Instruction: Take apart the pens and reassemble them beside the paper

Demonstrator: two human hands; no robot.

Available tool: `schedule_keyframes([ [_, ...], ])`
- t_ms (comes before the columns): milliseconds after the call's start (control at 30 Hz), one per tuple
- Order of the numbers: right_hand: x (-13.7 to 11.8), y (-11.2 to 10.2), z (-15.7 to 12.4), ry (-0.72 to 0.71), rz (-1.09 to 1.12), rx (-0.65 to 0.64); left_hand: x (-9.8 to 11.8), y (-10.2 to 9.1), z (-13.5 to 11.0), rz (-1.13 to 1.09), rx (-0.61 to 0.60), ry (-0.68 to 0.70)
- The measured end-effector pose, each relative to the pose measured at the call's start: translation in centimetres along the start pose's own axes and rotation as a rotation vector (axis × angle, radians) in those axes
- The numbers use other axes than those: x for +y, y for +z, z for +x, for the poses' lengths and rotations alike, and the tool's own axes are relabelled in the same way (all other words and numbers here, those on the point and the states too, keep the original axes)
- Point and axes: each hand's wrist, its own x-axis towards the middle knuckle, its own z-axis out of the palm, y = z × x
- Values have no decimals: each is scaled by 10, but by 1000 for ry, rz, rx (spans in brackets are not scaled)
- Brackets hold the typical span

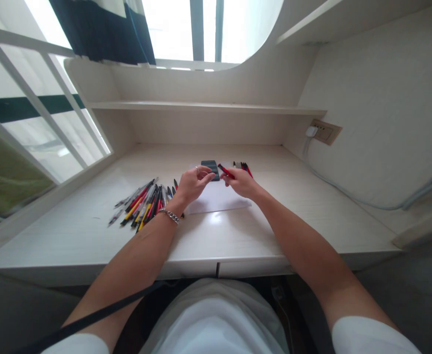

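My right hand grips a red-and-black pen, which points up and to the left over a sheet of white paper. Left of it, my left hand is held above the paper with its fingers apart and nothing visible in them; it wears a ring. Between the hands, at the paper's far side, lies a dark phone, partly covered by my left fingers. A loose pile of pens in red, yellow, black and clear spreads left of my left wrist. Beyond my right hand are a few more pens, partly hidden.
The white desk has a low shelf along its back. On the right wall, a plug and cable run from a socket. A white railing borders the left side.
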Motion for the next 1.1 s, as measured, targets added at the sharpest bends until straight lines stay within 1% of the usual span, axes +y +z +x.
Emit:
schedule_keyframes([
  [100,-3,-13,3,104,329,106,-3,-3,2,93,-25,-52],
  [167,-7,-21,3,193,530,120,-3,-5,2,138,-47,-77],
  [233,-12,-27,2,251,657,113,-4,-5,2,162,-63,-84],
  [333,-15,-33,0,272,755,144,-7,-6,2,173,-77,-77],
  [433,-16,-36,-1,274,791,171,-11,-5,3,188,-79,-66],
  [567,-15,-35,0,269,820,172,-17,-6,5,225,-82,-68],
  [700,-10,-29,2,204,838,178,-24,-7,6,254,-86,-73],
  [800,-4,-21,5,198,834,222,-28,-9,6,249,-95,-78],
  [867,1,-17,7,229,814,261,-29,-10,6,241,-104,-90],
  [933,6,-13,8,288,771,285,-30,-11,6,241,-121,-107],
  [1033,12,-8,7,384,686,250,-32,-12,7,262,-152,-130],
  [1100,13,-6,7,416,665,214,-35,-13,8,277,-164,-141],
])
